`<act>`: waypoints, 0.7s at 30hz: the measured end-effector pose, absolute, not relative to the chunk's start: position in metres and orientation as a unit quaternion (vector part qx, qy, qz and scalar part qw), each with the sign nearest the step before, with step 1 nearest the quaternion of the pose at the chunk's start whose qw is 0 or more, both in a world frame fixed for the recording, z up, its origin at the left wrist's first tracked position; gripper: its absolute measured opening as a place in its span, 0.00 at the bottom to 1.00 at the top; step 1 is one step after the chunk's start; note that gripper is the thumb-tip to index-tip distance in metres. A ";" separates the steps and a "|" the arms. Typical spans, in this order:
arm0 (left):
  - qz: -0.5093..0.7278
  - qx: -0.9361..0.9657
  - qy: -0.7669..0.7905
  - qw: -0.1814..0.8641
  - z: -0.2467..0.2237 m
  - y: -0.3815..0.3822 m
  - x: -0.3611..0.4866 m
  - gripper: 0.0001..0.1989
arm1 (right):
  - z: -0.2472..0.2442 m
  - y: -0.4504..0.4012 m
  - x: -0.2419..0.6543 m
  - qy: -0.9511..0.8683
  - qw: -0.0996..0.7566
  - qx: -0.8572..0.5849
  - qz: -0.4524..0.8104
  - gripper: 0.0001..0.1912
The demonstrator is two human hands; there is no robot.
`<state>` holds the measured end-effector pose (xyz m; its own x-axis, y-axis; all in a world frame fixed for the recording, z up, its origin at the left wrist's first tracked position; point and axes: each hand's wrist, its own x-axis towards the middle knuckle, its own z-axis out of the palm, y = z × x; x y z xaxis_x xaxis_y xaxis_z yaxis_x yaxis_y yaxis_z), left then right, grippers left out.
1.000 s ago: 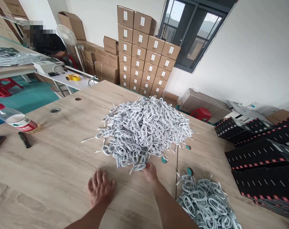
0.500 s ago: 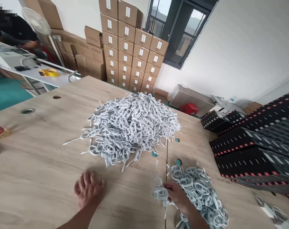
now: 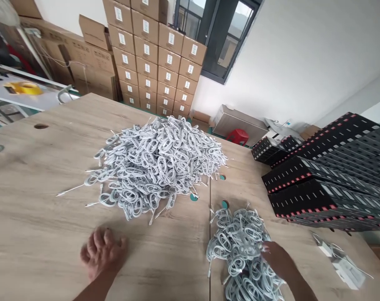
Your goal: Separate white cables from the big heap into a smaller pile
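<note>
A large heap of coiled white cables (image 3: pixel 165 159) lies on the wooden table (image 3: pixel 36 217). To its lower right, a smaller pile of coiled cables (image 3: pixel 236 238) rests beyond the table seam. My left hand (image 3: pixel 102 253) lies on the bare wood below the large heap, fingers slightly bent and apart, holding nothing. Over the right side of the smaller pile, my right hand (image 3: pixel 276 257) pinches a coiled cable (image 3: pixel 251 249), which is blurred by motion. The fingertips are partly smeared.
Stacks of black boxes (image 3: pixel 302 200) stand along the right side. White adapters with cables (image 3: pixel 346 267) lie at the lower right. Cardboard boxes (image 3: pixel 146 50) and a red stool (image 3: pixel 238 136) are behind the table. Yellow tape (image 3: pixel 27 88) sits on a side desk.
My right hand has moved right with the cable, from the left edge of the smaller pile to over it. My left hand still rests on the table. The view has shifted right.
</note>
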<state>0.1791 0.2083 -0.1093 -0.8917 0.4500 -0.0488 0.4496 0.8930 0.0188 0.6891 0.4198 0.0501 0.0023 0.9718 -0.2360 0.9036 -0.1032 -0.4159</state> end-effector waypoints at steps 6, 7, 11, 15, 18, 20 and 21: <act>0.057 0.235 0.970 0.019 -0.106 0.203 0.186 0.34 | 0.002 0.442 0.507 -0.730 0.116 -0.581 0.341 0.22; 0.065 0.234 0.970 0.013 -0.108 0.202 0.186 0.34 | -0.010 0.438 0.459 -0.735 0.121 -0.546 0.383 0.25; 0.077 0.240 0.968 0.002 -0.117 0.197 0.185 0.33 | -0.049 0.416 0.311 -0.723 0.140 -0.553 0.390 0.46; 0.089 0.238 0.967 -0.009 -0.124 0.194 0.186 0.33 | -0.073 0.397 0.268 -0.699 0.142 -0.609 0.348 0.51; 0.096 0.238 0.966 -0.005 -0.124 0.195 0.188 0.33 | -0.084 0.393 0.275 -0.704 0.175 -0.589 0.355 0.41; 0.099 0.238 0.966 -0.002 -0.124 0.195 0.189 0.33 | -0.088 0.394 0.281 -0.702 0.197 -0.575 0.371 0.34; 0.101 0.237 0.966 -0.001 -0.123 0.195 0.189 0.33 | -0.089 0.394 0.282 -0.698 0.207 -0.573 0.377 0.31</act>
<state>0.1892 0.1950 -0.1235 -0.8881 0.4570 0.0495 0.4574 0.8677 0.1946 0.2821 0.3942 -0.0888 -0.2581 0.9553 -0.1439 0.6438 0.0590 -0.7629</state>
